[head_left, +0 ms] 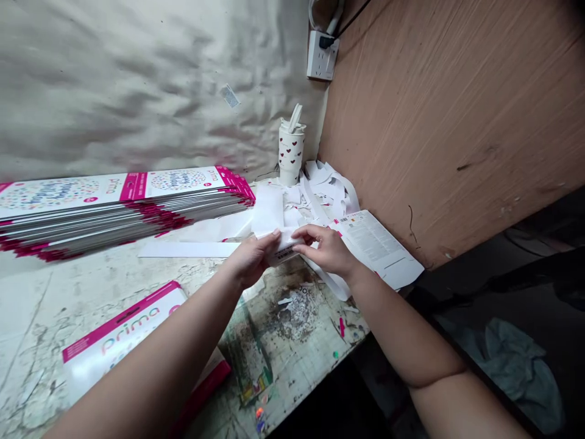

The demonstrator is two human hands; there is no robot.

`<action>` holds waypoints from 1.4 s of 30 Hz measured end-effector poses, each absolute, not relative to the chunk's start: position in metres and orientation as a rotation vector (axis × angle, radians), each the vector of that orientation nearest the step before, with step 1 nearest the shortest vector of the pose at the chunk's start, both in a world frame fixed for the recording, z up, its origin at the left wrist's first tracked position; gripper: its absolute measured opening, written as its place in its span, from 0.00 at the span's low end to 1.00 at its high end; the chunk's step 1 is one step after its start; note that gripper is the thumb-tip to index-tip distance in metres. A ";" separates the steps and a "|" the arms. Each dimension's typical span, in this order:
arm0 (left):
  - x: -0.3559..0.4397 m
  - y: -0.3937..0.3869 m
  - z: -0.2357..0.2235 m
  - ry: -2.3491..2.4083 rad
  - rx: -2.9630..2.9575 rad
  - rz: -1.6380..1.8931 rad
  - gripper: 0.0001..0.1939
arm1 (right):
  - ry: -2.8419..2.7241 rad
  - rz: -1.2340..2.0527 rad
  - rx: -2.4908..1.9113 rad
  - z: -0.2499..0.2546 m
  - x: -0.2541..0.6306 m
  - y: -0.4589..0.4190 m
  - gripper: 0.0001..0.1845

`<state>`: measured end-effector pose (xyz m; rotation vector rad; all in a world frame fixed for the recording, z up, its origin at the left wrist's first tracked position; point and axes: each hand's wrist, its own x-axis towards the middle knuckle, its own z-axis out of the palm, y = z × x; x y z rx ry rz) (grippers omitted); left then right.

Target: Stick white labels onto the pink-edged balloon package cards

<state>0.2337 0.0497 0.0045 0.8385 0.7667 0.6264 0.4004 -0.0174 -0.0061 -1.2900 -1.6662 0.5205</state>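
Together, left hand (251, 259) and right hand (325, 249) hold white label strip (284, 244), grip narrow, above table (205, 280).

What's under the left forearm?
A prima packet on the table. Its upper-left part and a pink lower-right corner show; the left forearm covers the middle, hiding whatever is printed there.

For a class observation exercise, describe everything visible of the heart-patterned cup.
The cup is white with small dark hearts, apparently smooth and hard-walled, tapering toward its base. A narrow white piece slants up from its top. It stands upright at the back of the table, with paper scraps close by. Left hand and right hand are clear of it.
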 end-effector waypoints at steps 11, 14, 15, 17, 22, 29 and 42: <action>0.244 0.050 -0.002 0.795 0.812 0.707 0.07 | -1.879 -0.424 -1.460 -0.016 0.405 -0.025 0.12; 0.251 0.054 -0.002 0.796 0.846 0.701 0.07 | -1.903 -0.497 -1.467 -0.017 0.398 -0.037 0.10; 0.252 0.058 -0.003 0.808 0.860 0.702 0.08 | -1.906 -0.456 -1.461 -0.015 0.392 -0.045 0.10; 0.251 0.070 -0.003 0.856 0.897 0.695 0.10 | -1.948 -0.199 -1.388 -0.006 0.379 -0.066 0.08; 0.182 0.095 0.018 1.169 1.240 0.652 0.26 | -1.886 0.901 -0.870 0.014 0.347 -0.095 0.34; -0.019 0.021 0.043 1.817 2.099 -0.182 0.18 | -2.233 0.771 -1.355 -0.010 0.305 0.010 0.44; -0.051 -0.057 -0.018 1.718 1.961 -0.132 0.14 | -2.546 0.887 -1.642 -0.016 0.293 0.059 0.55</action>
